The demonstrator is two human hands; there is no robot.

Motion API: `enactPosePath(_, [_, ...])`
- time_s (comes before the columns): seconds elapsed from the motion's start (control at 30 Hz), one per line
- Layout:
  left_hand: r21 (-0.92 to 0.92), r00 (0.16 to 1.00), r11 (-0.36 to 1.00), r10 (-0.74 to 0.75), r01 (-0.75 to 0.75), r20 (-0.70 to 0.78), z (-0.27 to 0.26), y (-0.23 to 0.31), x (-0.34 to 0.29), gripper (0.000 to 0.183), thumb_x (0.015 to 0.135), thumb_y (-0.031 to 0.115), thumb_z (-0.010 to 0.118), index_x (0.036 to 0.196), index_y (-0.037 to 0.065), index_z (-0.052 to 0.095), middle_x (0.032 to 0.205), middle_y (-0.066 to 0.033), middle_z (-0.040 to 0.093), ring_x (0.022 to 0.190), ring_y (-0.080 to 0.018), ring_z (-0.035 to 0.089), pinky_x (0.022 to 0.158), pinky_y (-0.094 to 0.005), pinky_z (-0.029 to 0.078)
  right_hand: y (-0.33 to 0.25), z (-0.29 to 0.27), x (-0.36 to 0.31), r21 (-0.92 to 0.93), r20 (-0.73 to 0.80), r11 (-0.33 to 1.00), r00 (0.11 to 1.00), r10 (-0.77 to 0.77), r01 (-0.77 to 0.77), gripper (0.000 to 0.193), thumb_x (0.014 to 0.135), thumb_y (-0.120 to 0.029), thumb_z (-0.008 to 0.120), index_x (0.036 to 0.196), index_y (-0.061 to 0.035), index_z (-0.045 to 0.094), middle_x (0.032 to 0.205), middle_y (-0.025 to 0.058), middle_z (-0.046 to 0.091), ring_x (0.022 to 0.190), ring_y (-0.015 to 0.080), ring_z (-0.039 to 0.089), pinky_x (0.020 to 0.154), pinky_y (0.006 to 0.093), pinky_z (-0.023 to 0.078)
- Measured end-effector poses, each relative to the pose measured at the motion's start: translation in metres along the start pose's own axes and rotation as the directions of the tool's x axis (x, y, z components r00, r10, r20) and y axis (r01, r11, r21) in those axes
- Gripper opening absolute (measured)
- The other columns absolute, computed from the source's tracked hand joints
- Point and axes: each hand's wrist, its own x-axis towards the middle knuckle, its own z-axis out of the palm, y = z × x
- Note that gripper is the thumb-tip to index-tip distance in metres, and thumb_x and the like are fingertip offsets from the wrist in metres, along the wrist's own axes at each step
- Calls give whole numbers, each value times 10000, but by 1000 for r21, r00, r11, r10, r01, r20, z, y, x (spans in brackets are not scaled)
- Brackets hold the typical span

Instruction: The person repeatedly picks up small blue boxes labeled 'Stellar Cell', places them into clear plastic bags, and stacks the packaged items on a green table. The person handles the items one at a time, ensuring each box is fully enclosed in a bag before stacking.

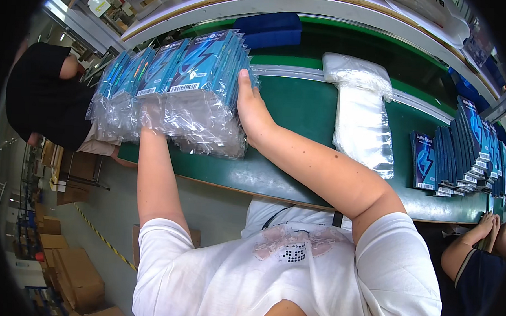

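Observation:
A row of blue boxes in clear plastic bags (198, 65) stands upright at the left of the green table, the bags' loose ends hanging toward me. My right hand (254, 110) lies flat against the right end of the row, its thumb raised and fingers stretched along the side. Among the loose plastic, my left hand (151, 113) reaches into the row's near side; its fingers are hidden behind the bags. To the right lies a stack of empty clear plastic bags (363, 120), with no hand on it.
Unbagged blue boxes (428, 160) stand in rows on the right of the green table (299, 123). Behind sits a blue bin (268, 30) beneath a shelf (271, 7). One person (47, 92) is at the left; another person's hands (487, 225) are at the far right. Cardboard cartons (78, 274) stand lower left.

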Motion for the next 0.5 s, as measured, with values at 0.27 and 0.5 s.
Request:
enactPosePath(0.27, [8,1000,1000,-4,4,20,6,5,3,579,926,487,454,1270,23,506,1232,-160,558,1081,-297,559,964,-405,425,-7,-6,2,40,32,994,994,-100,99,923,890,-678,231,1427,72,187,1395,365,269,1318,451,292,1100,441,243])
enactPosePath(0.5, [7,1000,1000,-4,4,17,9,7,1,584,927,490,450,1271,22,506,1236,-162,555,1085,-299,557,967,-407,423,-39,-8,-44,-321,-96,753,771,-629,575,821,915,-531,408,1413,83,187,1405,390,202,1327,488,225,1087,509,207])
